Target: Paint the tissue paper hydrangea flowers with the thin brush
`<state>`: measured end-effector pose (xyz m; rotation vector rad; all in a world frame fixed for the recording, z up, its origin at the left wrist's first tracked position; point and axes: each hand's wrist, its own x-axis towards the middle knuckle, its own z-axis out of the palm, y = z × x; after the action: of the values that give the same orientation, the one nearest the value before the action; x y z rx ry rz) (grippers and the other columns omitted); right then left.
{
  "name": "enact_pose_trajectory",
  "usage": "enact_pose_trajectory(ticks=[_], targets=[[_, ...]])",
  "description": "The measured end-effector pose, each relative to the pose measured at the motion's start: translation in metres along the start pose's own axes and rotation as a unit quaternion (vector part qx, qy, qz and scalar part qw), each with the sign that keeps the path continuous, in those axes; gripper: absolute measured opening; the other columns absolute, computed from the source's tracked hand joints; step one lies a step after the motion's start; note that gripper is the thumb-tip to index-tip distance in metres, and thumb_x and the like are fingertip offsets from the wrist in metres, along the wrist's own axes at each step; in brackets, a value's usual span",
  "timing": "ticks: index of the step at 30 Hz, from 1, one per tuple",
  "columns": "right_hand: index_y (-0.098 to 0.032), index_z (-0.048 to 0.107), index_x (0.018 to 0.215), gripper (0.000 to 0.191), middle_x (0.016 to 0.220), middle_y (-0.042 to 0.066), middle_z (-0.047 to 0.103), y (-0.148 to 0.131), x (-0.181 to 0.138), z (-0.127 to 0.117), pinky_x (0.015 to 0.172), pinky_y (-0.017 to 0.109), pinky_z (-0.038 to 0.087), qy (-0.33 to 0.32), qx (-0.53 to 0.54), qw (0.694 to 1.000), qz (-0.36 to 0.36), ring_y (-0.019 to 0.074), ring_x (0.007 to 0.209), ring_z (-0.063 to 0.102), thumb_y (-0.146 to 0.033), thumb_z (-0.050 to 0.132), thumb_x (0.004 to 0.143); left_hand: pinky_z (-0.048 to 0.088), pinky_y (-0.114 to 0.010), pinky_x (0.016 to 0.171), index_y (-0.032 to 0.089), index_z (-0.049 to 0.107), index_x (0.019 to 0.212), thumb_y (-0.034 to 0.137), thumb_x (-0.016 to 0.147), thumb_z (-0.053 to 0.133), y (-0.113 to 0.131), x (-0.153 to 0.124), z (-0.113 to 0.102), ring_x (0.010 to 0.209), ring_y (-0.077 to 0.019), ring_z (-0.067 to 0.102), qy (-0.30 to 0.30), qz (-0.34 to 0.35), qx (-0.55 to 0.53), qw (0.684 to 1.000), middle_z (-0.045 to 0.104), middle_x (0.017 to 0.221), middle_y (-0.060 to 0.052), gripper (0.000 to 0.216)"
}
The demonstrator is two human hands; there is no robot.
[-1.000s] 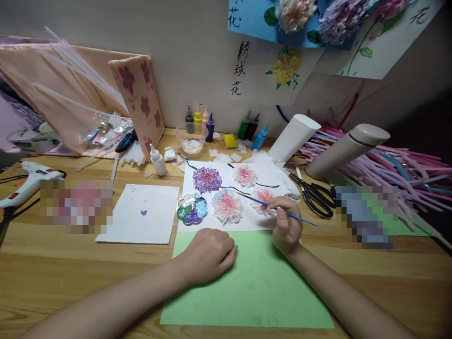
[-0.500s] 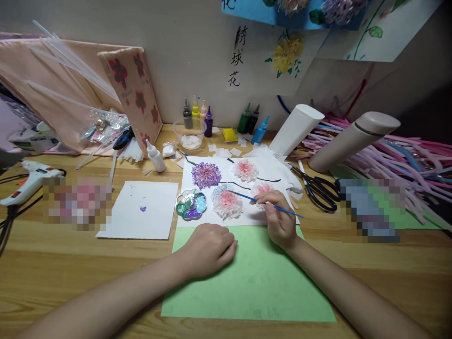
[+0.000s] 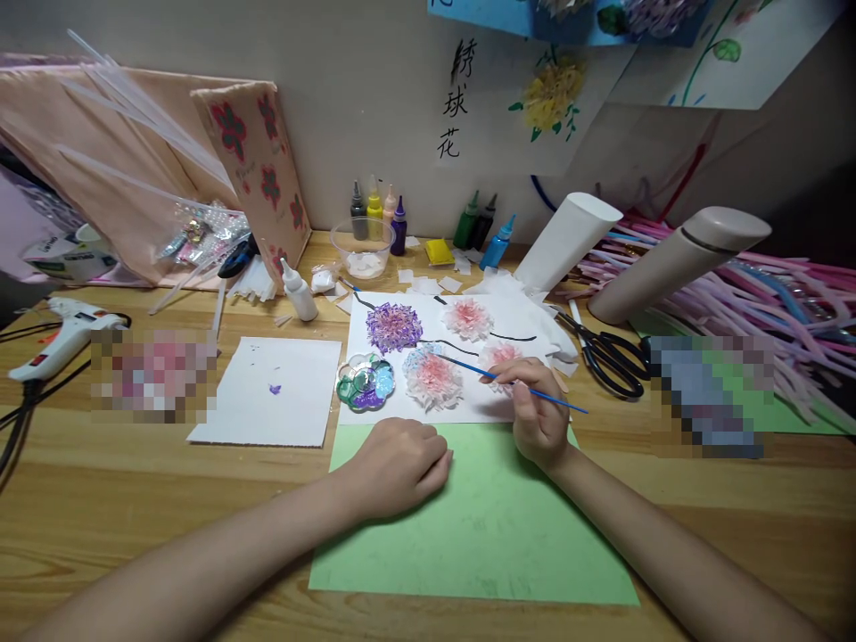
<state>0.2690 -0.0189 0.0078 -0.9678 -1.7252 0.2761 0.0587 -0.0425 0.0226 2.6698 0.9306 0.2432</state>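
While right hand (image 3: 535, 419) grips thin blue brush (image 3: 508, 383), tip meets fluffy pink flower (image 3: 433, 379).

Both bare forearms reach in from the lower corners and converge toward the middle. The left hand (image 3: 401, 465) lies palm down, its fingers curled under into a loose fist. The right hand (image 3: 535, 415) is farther forward, wrist low, with thumb and fingertips pinched together in a pen grip.

The one head-worn camera looked forward and down from above and behind the left hand (image 3: 399, 465) and right hand (image 3: 535, 417), close over the desk (image 3: 134, 499). It faced the wall (image 3: 374, 107) well beyond them, and both forearms entered from the bottom edge.
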Motion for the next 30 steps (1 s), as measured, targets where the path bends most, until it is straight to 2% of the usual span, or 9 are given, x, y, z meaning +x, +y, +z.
enact_pose_trajectory(ticks=[4,8,12,16,21,30], targets=[[-0.023,0.055,0.093,0.018,0.086,0.005,0.065,0.0004,-0.0008,0.0003,0.077,0.04,0.043,-0.035,-0.024,0.999,-0.004,0.0209,0.084,0.059,-0.019,0.038,0.09,0.031,-0.028,0.055,0.017,0.053,0.066,0.025,0.093,0.039,0.0,0.0001,-0.0001,0.058,-0.0136,0.052,-0.002,0.002,0.001,1.0,0.058,0.063,-0.001,0.031],[-0.023,0.054,0.094,0.018,0.085,0.005,0.065,0.0006,-0.0012,-0.0005,0.077,0.04,0.043,-0.027,-0.031,0.999,-0.023,0.0209,0.083,0.059,-0.018,0.038,0.089,0.031,-0.028,0.054,0.017,0.053,0.066,0.025,0.093,0.039,0.0,0.0003,-0.0002,0.058,-0.0137,0.052,0.0,0.004,0.004,1.0,0.059,0.063,-0.001,0.031],[-0.024,0.054,0.095,0.018,0.084,0.004,0.066,-0.0004,-0.0013,-0.0019,0.076,0.04,0.042,-0.051,-0.065,0.995,-0.052,0.021,0.083,0.059,-0.017,0.039,0.088,0.031,-0.028,0.055,0.018,0.053,0.066,0.025,0.093,0.039,-0.0001,0.0001,0.0002,0.058,-0.0138,0.052,0.002,0.0,0.003,1.0,0.058,0.063,-0.001,0.031],[-0.025,0.055,0.096,0.019,0.082,0.003,0.067,-0.0013,-0.0012,-0.0019,0.074,0.04,0.043,-0.036,-0.059,0.995,-0.069,0.0204,0.079,0.06,-0.017,0.039,0.088,0.031,-0.027,0.055,0.017,0.052,0.066,0.025,0.093,0.039,-0.0004,-0.0003,0.0009,0.058,-0.0136,0.052,0.003,0.001,-0.003,1.0,0.058,0.063,-0.001,0.032],[-0.026,0.056,0.098,0.021,0.085,0.003,0.067,-0.0012,-0.0022,-0.0017,0.075,0.039,0.043,-0.063,-0.075,0.993,-0.069,0.0212,0.084,0.06,-0.016,0.041,0.088,0.03,-0.028,0.055,0.018,0.053,0.066,0.025,0.093,0.039,0.0001,0.0001,0.0003,0.058,-0.0139,0.052,0.003,0.002,0.004,1.0,0.059,0.064,-0.001,0.031],[-0.027,0.056,0.102,0.023,0.085,0.003,0.068,-0.0006,-0.0029,-0.0025,0.074,0.039,0.045,-0.064,-0.065,0.992,-0.083,0.0209,0.082,0.06,-0.016,0.042,0.088,0.032,-0.027,0.056,0.017,0.053,0.066,0.026,0.093,0.038,-0.0001,0.0005,0.0003,0.059,-0.0139,0.053,0.0,0.001,-0.004,1.0,0.059,0.064,-0.001,0.032]])
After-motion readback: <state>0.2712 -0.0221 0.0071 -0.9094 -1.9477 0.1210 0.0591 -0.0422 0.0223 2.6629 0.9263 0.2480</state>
